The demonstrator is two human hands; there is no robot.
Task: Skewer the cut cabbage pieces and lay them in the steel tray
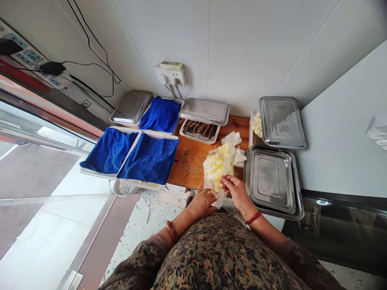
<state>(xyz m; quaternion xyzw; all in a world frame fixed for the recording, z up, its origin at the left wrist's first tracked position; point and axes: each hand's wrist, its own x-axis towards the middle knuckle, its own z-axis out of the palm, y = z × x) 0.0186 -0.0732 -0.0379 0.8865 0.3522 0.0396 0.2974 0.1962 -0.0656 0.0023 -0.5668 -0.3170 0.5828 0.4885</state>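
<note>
Pale yellow-green cabbage leaves (214,166) lie in a clear plastic bag (222,199) near the wooden table's front edge. Thin wooden skewers (213,187) stick out of the leaves toward me. My left hand (203,201) rests at the bag's near left side, its fingers spread beside the skewer ends. My right hand (237,192) is closed in a pinch at the right of the leaves, with thin brown skewer ends showing at its fingertips. How many it pinches is too small to tell.
Blue cloths (148,157) cover white trays on the left. Behind the leaves, a metal lid (205,110) partly covers a tray of skewers (198,129). Stacked metal trays (270,179) stand at right, below a tilted metal lid (282,123). The wooden table (190,159) meets the wall.
</note>
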